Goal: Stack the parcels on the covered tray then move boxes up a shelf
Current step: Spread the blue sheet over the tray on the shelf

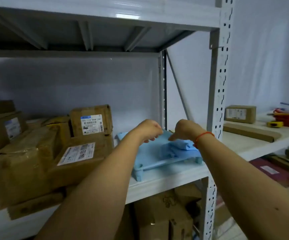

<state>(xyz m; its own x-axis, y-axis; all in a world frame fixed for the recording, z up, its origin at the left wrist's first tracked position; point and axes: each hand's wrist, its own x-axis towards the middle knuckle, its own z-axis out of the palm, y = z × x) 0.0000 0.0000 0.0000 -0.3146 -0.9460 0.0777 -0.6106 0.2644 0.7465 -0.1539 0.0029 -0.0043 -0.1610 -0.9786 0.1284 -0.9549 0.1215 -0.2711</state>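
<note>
Both hands reach forward over a blue tray [159, 163] that sits at the right end of a grey metal shelf [166, 181]. Left hand [148, 129] has its fingers curled down and pinches the far edge of a blue cloth [176, 146] that covers the tray. Right hand [185, 129], with a red string at the wrist, is also curled narrow, thumb pointing left and touching the cloth near the far edge; whether it truly grips the cloth I cannot tell. The cloth lies partly smooth and partly bunched in a fold toward the tray's right side. The tray stands on short legs, apart from the shelf's front lip.

Left of the tray, brown parcels [77, 153] with white labels are piled loosely, some leaning on each other, the nearest just beside the tray. More cardboard boxes [164, 220] fill the shelf below. An upper shelf [105, 16] spans overhead. A perforated upright [221, 84] closes the rack on the right. Beyond it a white tabletop [251, 144] carries a small parcel [240, 113], a flat brown piece, and red and yellow items too blurred to name. White walls stand behind.
</note>
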